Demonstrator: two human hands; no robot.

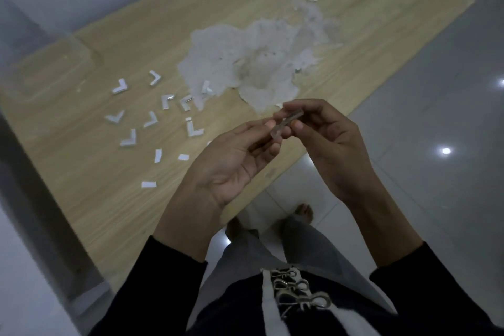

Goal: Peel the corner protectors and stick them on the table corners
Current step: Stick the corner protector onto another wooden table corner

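Left hand [234,163] palm-up and right hand [330,150] both pinch same clear corner protector [289,122] at fingertips, right by each other. Long arm slants up-right. Further out, to the left: backing strip [148,184], then spare protectors [128,141] on wooden table [81,193].

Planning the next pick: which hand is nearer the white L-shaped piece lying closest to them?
Left. The left hand sits just right of the L-shaped piece; the right hand is farther right.
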